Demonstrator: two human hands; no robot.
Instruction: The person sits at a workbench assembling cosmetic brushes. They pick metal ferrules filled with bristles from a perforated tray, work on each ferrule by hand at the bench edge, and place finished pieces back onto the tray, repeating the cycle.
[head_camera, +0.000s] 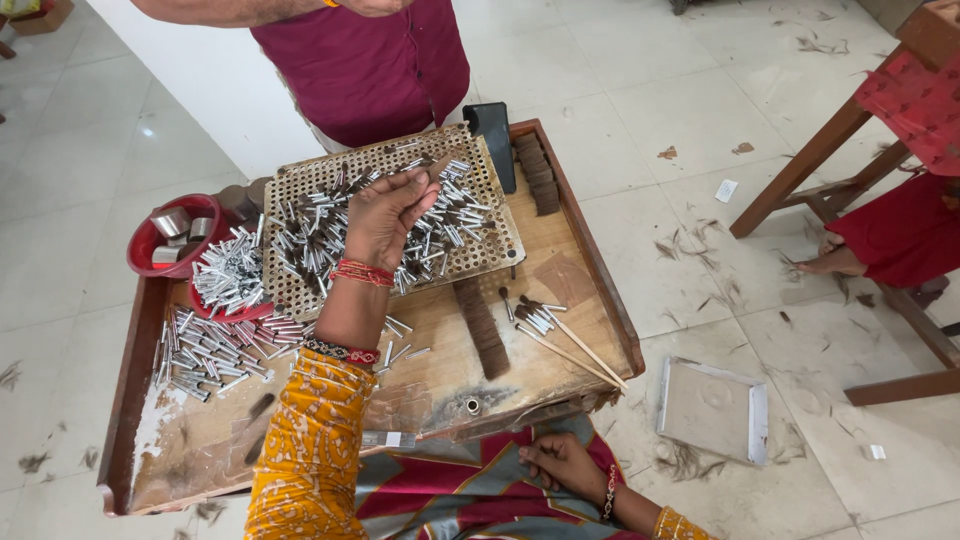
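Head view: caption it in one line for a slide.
Left hand lifts a small metal tube above the perforated tray; right hand rests in the lap.

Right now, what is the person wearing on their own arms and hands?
Left hand: red beaded bangles at the wrist, a dark-and-red bangle lower, then a mustard-yellow patterned sleeve. Right hand: a thin beaded bracelet and a matching yellow patterned cuff. No gloves.

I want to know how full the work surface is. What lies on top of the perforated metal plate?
Loose silver metal tubes lie scattered across the perforated plate. The left hand hovers over its middle, fingers pinched together; whatever lies beneath the hand is covered.
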